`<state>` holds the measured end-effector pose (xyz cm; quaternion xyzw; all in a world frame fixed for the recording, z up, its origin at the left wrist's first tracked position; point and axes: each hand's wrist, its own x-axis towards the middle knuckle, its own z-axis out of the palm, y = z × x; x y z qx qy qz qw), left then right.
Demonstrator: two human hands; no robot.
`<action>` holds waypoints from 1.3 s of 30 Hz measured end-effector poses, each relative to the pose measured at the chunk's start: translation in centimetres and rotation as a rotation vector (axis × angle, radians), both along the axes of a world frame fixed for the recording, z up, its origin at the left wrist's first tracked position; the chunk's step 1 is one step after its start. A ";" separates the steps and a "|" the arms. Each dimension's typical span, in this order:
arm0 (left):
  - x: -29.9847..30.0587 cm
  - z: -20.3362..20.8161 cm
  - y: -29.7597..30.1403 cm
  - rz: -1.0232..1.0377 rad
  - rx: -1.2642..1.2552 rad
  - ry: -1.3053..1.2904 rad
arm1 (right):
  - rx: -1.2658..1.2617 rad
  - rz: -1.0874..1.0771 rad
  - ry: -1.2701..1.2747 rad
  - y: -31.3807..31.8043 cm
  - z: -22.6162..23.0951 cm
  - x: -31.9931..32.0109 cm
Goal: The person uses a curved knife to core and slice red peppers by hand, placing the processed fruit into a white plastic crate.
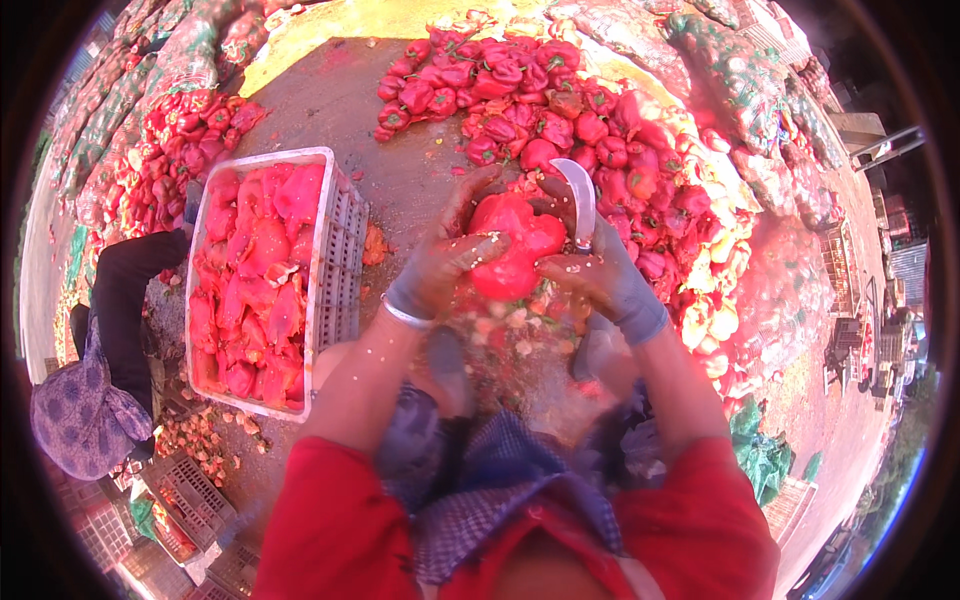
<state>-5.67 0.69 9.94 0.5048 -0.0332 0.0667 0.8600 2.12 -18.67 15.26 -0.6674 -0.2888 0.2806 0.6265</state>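
Between my hands, in front of my lap, is a large red bell pepper (pixel 508 240). My left hand (pixel 432 268), in a grey, dirt-stained glove, is wrapped round its left side. In my gloved right hand (pixel 612 280) is a knife (pixel 580 200) with a short curved blade, pointing up and away from me. The fingers of that hand also reach to the pepper's right side. Pepper scraps and pale cores (pixel 515 325) lie on the ground beneath my hands. Bits of seed cling to my gloves.
A white-rimmed plastic crate (pixel 326 190) full of red peppers stands to my left. Ahead and right spreads a large heap of whole red peppers (pixel 600 130), with net sacks (pixel 735 85) behind. At the far left sits another person (pixel 90 400); more crates (pixel 190 490) lie lower left.
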 end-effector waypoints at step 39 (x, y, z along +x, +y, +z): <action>1.0 0.6 -1.6 0.643 1.252 -0.244 | -0.621 -0.134 -0.659 -0.9 -3.0 -2.5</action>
